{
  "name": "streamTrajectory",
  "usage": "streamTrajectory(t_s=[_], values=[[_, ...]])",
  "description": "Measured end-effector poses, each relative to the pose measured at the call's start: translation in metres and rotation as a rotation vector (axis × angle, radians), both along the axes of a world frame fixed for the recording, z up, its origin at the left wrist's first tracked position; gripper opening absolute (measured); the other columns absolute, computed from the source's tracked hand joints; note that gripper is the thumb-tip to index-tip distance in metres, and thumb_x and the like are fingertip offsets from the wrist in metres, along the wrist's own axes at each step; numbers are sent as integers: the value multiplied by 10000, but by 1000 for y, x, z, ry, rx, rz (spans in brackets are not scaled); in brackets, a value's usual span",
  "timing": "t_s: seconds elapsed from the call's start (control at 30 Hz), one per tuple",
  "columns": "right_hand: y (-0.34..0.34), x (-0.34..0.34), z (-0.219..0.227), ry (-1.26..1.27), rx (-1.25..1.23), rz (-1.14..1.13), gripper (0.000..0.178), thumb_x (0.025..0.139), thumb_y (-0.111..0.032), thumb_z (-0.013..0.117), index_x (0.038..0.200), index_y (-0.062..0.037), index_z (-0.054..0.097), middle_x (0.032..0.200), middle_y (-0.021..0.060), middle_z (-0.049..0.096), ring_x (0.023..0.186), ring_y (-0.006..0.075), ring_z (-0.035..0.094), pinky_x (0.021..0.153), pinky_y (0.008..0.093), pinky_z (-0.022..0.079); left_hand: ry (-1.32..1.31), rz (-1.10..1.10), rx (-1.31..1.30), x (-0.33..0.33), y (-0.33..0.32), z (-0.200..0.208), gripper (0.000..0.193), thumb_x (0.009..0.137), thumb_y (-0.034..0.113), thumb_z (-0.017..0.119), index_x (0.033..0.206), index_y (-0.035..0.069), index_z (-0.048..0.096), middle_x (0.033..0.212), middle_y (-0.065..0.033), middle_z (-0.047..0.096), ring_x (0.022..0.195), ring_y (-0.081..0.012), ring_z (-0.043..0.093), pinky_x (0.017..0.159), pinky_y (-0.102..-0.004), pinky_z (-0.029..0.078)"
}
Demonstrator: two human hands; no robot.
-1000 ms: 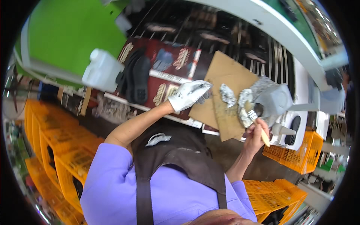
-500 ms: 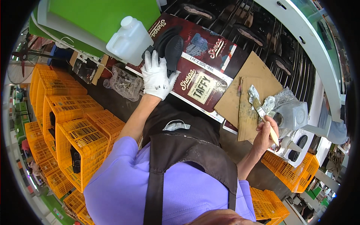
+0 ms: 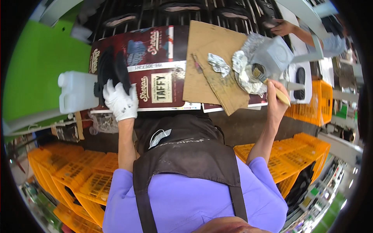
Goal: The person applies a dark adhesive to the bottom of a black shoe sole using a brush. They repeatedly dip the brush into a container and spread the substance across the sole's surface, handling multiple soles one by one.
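Observation:
My left hand point(image 3: 121, 101), in a stained white glove, grips the near end of a black shoe sole point(image 3: 122, 72) between fingers and thumb. More black soles point(image 3: 105, 64) lie against it on a dark red printed carton sheet point(image 3: 136, 99). My bare right hand point(image 3: 274, 97) is closed round the pale handle of a flat paintbrush point(image 3: 283, 98). The bristles are at the round opening of a cloudy plastic container point(image 3: 276, 56); whether they touch its rim or contents I cannot tell. Crumpled whitish wrapping point(image 3: 245, 75) surrounds the opening's left side.
A white plastic jug point(image 3: 77, 92) stands left of the soles. Brown cardboard point(image 3: 211, 81) bears a crumpled white scrap point(image 3: 218, 65). Shoe uppers point(image 3: 180, 6) lie on the rack beyond. Another person's hand point(image 3: 283, 28) is at far right. Orange crates point(image 3: 85, 171) stand behind me.
My view has turned, shifting the bench leftward. The brush has moved from above the cardboard to the container's opening. My left hand stays at the soles.

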State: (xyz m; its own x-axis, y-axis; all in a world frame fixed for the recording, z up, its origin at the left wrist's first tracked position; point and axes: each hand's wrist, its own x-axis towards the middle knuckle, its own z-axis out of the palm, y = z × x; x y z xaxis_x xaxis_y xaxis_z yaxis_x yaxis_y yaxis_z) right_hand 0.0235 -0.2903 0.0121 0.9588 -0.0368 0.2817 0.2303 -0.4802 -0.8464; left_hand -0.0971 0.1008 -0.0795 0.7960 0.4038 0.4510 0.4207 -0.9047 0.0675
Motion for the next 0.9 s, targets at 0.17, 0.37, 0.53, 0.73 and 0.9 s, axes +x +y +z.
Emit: streamTrajectory(t_s=[0.17, 0.37, 0.53, 0.73, 0.9], values=[[-8, 16, -14, 12, -131, -48, 101, 819, -81, 642, 840, 17, 633, 725, 33, 612, 648, 74, 521, 586, 211, 418, -129, -69, 8, 5, 11, 5, 209, 732, 188, 671, 797, 11, 582, 1064, -198, 563, 1079, -430, 459, 878, -491, 401], [-17, 44, -40, 15, -372, -41, 160, 797, -172, 652, 818, -14, 647, 661, 121, 617, 578, 172, 585, 570, 284, 455, -549, -18, -1201, 5, -3, 26, 242, 862, 127, 570, 1013, -62, 571, 1051, -136, 592, 966, -172, 544, 849, -266, 408], [-20, 54, -43, 83, -360, -29, 202, 790, -210, 667, 802, -8, 651, 598, 87, 601, 505, 117, 527, 506, 258, 418, -778, -201, -2086, 14, -31, 57, 336, 905, 139, 475, 1189, -39, 447, 1068, -192, 570, 912, -245, 592, 791, -316, 487], [-25, 47, -31, 67, 136, -177, 219, 823, -208, 667, 739, -7, 645, 562, -41, 510, 495, 20, 424, 441, 179, 305, -617, -408, -2262, 15, -40, 35, 345, 927, 197, 430, 1185, -33, 435, 1053, -211, 565, 932, -289, 593, 756, -334, 509], [-20, 33, -33, -64, 236, -240, 209, 822, -216, 672, 772, -15, 650, 568, -24, 534, 489, 27, 444, 440, 170, 327, -515, -481, -2521, 20, -55, 30, 482, 937, 363, 380, 1195, -38, 448, 1037, -231, 569, 900, -325, 601, 736, -355, 510]])
